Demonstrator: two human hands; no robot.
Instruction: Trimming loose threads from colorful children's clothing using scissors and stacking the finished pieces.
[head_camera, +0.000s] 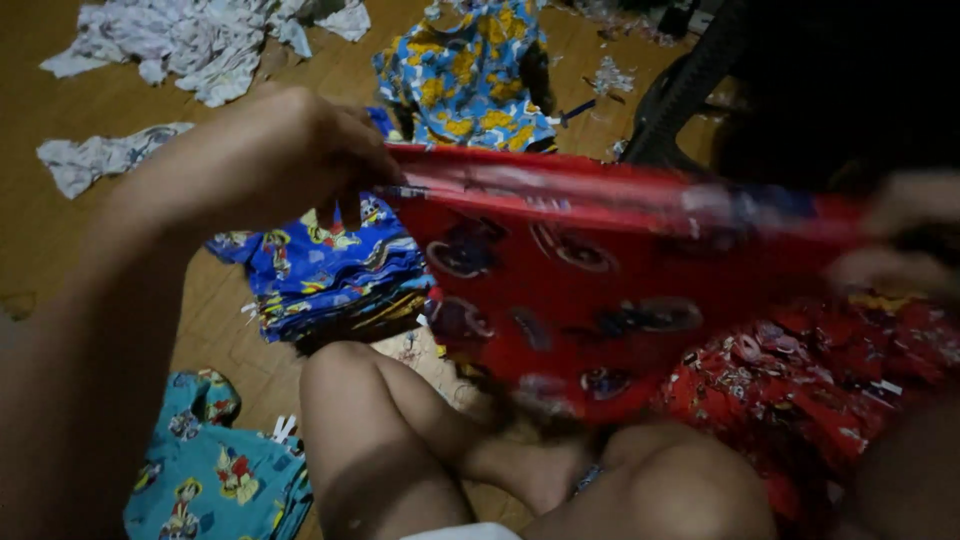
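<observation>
Right now a red printed cloth (590, 290) is stretched across the middle of the frame, held taut by its top edge between two hands. The left hand (275, 150), at upper centre-left, is closed in a pinch on the left corner of that edge. The right hand (900, 235), at the far right, is blurred; it seems to grip the other end, though I cannot tell how its fingers lie. The cloth hangs down over the person's bare knees (370, 420), which fill the bottom of the frame.

Judging from this, the step in hand is spreading the piece out flat by its edge; the next move seems to call for keeping both corners level so that the cloth does not sag or twist.

Beneath the right hand lies a heap of red printed fabric (820, 390). Under the left hand sits a stack of blue printed pieces (320, 275). A turquoise piece (210, 470) lies at lower left, a blue and yellow garment (470, 70) at top centre, and white scraps (180, 40) at upper left on the wooden floor (40, 220).
</observation>
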